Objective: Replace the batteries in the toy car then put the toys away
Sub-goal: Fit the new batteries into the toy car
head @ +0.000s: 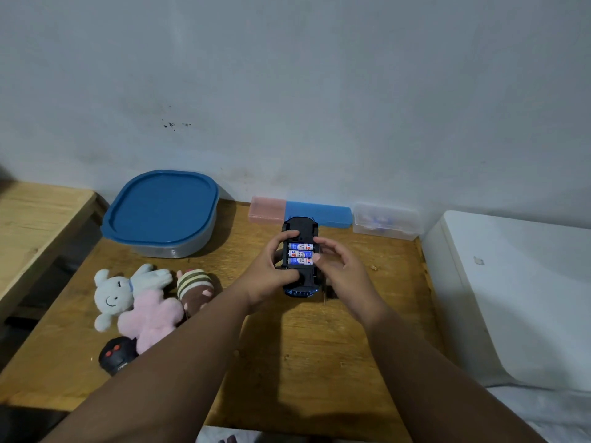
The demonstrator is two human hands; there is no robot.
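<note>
Table (319, 362), wooden, set against the wall; we use it as the work surface, and every item below rests on or over it.

Container (163, 212), blue lid on, at the rear left; we judge it the likely store for the toys once the car is done.

Plush toys (140, 302), a white-and-pink one touching a striped brown one, lying at the left, clear of the work.

Left hand (271, 270): fingers curled round the left side of the car, thumb on its underside, steadying it so the bay faces up.

Right hand (342, 266): thumb and forefinger at the car's right edge beside the cells, the other fingers loosely curled; we judge it is seating the nearest cell.

Toy car (300, 227), black, belly up, held between both hands above mid-table, its cover off.

Cases, pink (268, 209), blue (319, 211) and clear (385, 222), in a row along the wall just behind the car.

Remote (116, 354), black with red buttons, beside the plush toys.

Batteries (300, 254), three blue cells lying side by side in the open bay; whether they are new or old we cannot tell.
</note>
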